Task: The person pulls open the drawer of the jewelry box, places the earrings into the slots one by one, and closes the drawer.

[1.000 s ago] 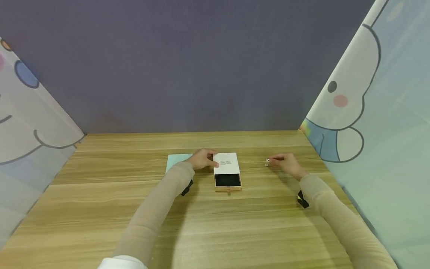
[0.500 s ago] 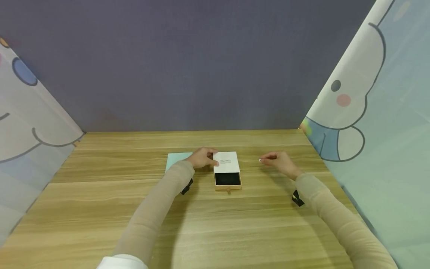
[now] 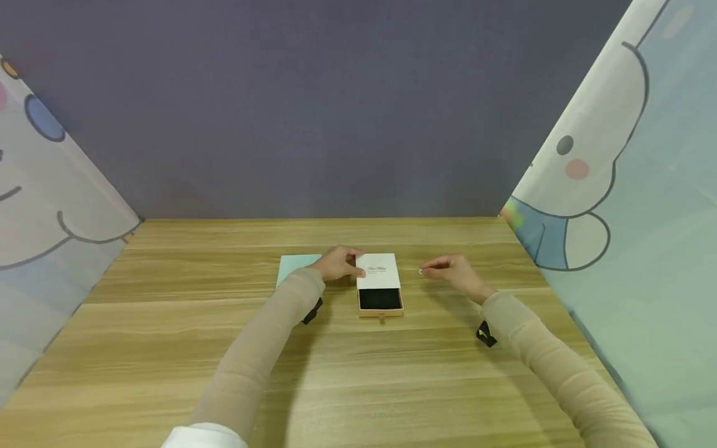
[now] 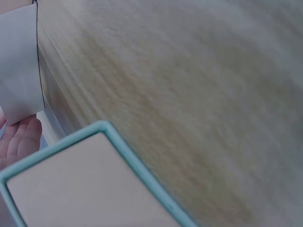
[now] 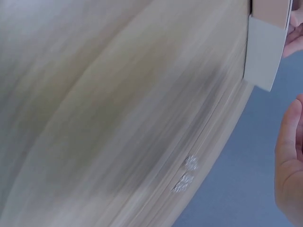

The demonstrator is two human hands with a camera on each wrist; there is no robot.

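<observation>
A white drawer box [image 3: 378, 266] with small dark print stands on the wooden table, its drawer [image 3: 381, 298] pulled partway out toward me and black inside. My left hand [image 3: 338, 264] holds the box's white sleeve at its left side; in the left wrist view, fingers [image 4: 23, 139] touch the sleeve's edge [image 4: 21, 71]. To the right of the box, my right hand [image 3: 456, 272] pinches a tiny white thing [image 3: 421, 271] at its fingertips, too small to identify. In the right wrist view, two small sparkly pieces [image 5: 183, 182] show near the table's far edge; their kind is unclear.
A pale teal flat box [image 3: 294, 266] lies left of the white box, partly behind my left forearm. A grey panel [image 3: 336, 124] rises behind the table [image 3: 224, 348], and printed cloth [image 3: 661, 205] flanks both sides. Black straps [image 3: 486, 335] hang at my wrists.
My right hand has moved left toward the box with the tiny white thing at its fingertips. My left hand and the drawer box have stayed in place.
</observation>
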